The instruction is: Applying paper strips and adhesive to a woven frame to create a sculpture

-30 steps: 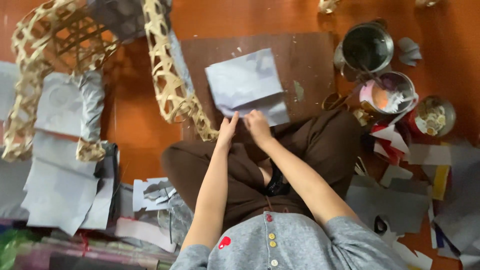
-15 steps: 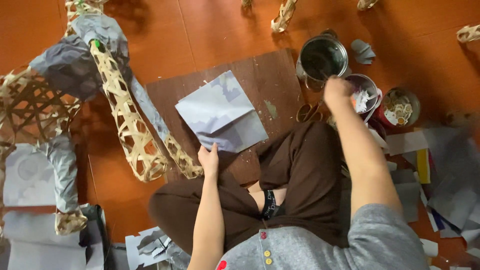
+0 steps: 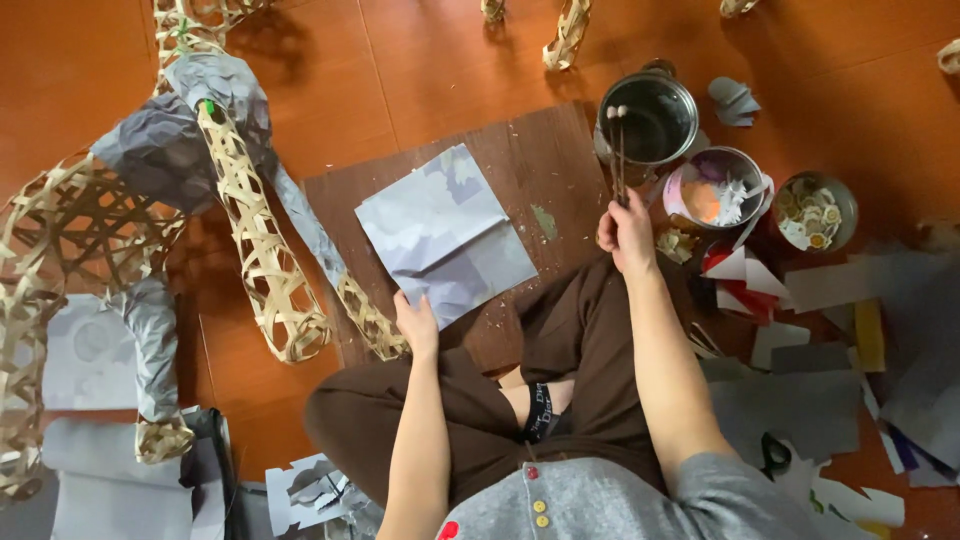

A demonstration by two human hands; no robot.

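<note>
Here, the left hand (image 3: 415,322) was laid flat, fingers together and extended, on the near corner of a grey paper sheet (image 3: 443,232). The sheet was spread just beyond those fingertips on a dark brown board (image 3: 545,165), itself laid on the orange-brown floor (image 3: 420,60). The right hand (image 3: 627,228) was closed around the lower end of a pair of thin sticks (image 3: 618,150), which were held upright; their tips were seen just above the fingers, over the rim of a metal pot (image 3: 650,120) with dark contents. Just right of the gripping fingers, a pink-rimmed bowl (image 3: 714,190) and a small tin of round pieces (image 3: 815,210) were placed side by side. Well to the left of the left hand's fingers, a woven bamboo frame (image 3: 255,260), partly covered with grey paper, was stretched across the floor. Loose paper scraps (image 3: 830,300) were scattered to the right of the right forearm. The legs were crossed in brown trousers (image 3: 590,340).
</note>
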